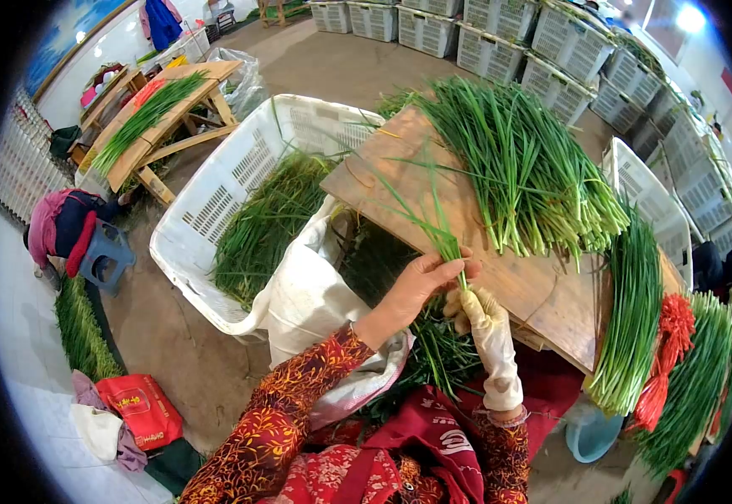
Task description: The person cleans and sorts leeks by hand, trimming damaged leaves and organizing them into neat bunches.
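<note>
Near the front edge of the wooden board, my bare left hand pinches a few green stalks, their leaves pointing up and away. Just to its right, my right hand in a pale glove has its fingers closed around the lower ends of the same stalks. A big pile of green stalks lies on the board beyond my hands, pale ends toward the right. A long neat bundle rests at the board's right end, beside red ties.
Left of the board stands a white crate with loose greens, and a white sack leans against it. A person bends by a grey stool at left. Stacked crates line the back. A blue basin is low right.
</note>
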### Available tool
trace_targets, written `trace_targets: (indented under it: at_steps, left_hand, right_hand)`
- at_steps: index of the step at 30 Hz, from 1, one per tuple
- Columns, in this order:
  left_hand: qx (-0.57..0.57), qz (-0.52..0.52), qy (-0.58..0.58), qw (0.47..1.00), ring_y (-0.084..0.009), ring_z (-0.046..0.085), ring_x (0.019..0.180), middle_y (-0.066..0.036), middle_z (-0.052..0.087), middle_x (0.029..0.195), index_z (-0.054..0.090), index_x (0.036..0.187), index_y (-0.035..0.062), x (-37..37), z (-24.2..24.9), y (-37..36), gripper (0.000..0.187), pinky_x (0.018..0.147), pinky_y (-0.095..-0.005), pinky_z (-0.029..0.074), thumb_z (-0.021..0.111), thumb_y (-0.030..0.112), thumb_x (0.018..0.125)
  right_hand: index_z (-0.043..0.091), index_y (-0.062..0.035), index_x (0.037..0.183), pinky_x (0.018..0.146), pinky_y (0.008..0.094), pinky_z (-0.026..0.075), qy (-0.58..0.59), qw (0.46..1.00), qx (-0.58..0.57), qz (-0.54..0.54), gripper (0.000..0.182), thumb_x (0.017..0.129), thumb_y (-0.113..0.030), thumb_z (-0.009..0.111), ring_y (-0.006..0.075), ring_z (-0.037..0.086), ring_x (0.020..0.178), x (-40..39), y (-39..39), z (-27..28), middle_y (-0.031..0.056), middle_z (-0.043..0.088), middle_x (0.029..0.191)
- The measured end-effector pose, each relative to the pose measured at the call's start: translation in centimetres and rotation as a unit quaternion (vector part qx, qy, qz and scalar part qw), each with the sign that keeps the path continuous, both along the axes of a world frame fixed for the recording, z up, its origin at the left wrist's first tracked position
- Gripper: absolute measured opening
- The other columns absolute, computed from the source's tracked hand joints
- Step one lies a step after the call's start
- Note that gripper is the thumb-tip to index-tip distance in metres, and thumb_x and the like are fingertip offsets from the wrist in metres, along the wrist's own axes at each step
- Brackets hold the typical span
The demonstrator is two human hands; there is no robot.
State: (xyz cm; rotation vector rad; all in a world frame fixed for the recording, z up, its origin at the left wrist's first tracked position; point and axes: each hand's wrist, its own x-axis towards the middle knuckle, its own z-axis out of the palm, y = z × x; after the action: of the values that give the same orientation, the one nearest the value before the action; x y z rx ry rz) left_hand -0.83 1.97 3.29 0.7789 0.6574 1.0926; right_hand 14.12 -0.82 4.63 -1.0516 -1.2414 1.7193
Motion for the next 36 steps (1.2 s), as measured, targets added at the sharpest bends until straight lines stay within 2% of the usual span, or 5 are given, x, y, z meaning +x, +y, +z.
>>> trace_targets:
  at_steps: [5, 24, 28, 31, 36]
  left_hand:
    - [0.044, 0.032, 0.095, 0.994, -0.0133, 0.054, 0.099, -0.007, 0.058, 0.109, 0.045, 0.120, 0.0036, 0.4, 0.7, -0.7, 0.035, 0.087, -0.0275, 0.041, 0.047, 0.022, 0.090]
    - [0.010, 0.200, -0.015, 0.980, -0.0148, 0.056, 0.093, -0.007, 0.060, 0.099, 0.055, 0.103, 0.0010, -3.1, 0.0, 1.7, 0.028, 0.081, -0.0283, 0.046, 0.045, 0.024, 0.091]
    - [0.108, 0.280, 0.001, 0.954, -0.0162, 0.057, 0.091, -0.008, 0.058, 0.098, 0.048, 0.112, 0.0024, -5.7, 1.5, 2.8, 0.026, 0.076, -0.0318, 0.048, 0.045, 0.017, 0.091]
    - [0.051, 0.151, -0.136, 0.978, -0.0154, 0.057, 0.078, -0.005, 0.056, 0.088, 0.044, 0.117, 0.0046, -4.4, 1.0, 2.4, 0.030, 0.072, -0.0332, 0.049, 0.046, 0.014, 0.089]
    - [-0.061, 0.086, -0.169, 0.980, -0.0065, 0.040, 0.058, 0.005, 0.044, 0.072, 0.047, 0.107, 0.0080, -1.3, 0.1, 1.9, 0.025, 0.060, -0.0262, 0.040, 0.050, 0.025, 0.089]
  right_hand:
    - [0.059, -0.0040, 0.090, 0.049, 0.0176, 0.039, -0.066, 0.978, 0.079, -0.182, 0.013, 0.085, -0.016, 0.058, 0.0051, 0.050, 0.058, -0.4, 0.7, 0.1, 0.0015, 0.060, 0.074]
    - [0.059, -0.0007, 0.090, 0.064, 0.0215, 0.042, 0.043, 0.991, 0.110, -0.057, 0.014, 0.083, -0.013, 0.057, 0.0092, 0.050, 0.071, 1.7, -1.8, 0.6, 0.0038, 0.058, 0.083]
    - [0.060, -0.0092, 0.100, 0.077, 0.0329, 0.045, -0.458, 0.827, 0.202, 0.257, 0.032, 0.080, -0.035, 0.057, 0.0274, 0.057, 0.094, 3.5, -2.9, 0.4, 0.0128, 0.059, 0.101]
    - [0.059, -0.0082, 0.099, 0.070, 0.0343, 0.047, -0.381, 0.903, 0.193, -0.054, 0.036, 0.080, -0.038, 0.058, 0.0282, 0.061, 0.079, 4.0, 0.1, 2.6, 0.0124, 0.062, 0.090]
    - [0.061, -0.0061, 0.087, 0.063, 0.0361, 0.046, -0.587, 0.730, 0.305, -0.172, 0.033, 0.080, -0.038, 0.058, 0.0283, 0.060, 0.067, 3.7, 7.1, 5.8, 0.0127, 0.063, 0.076]
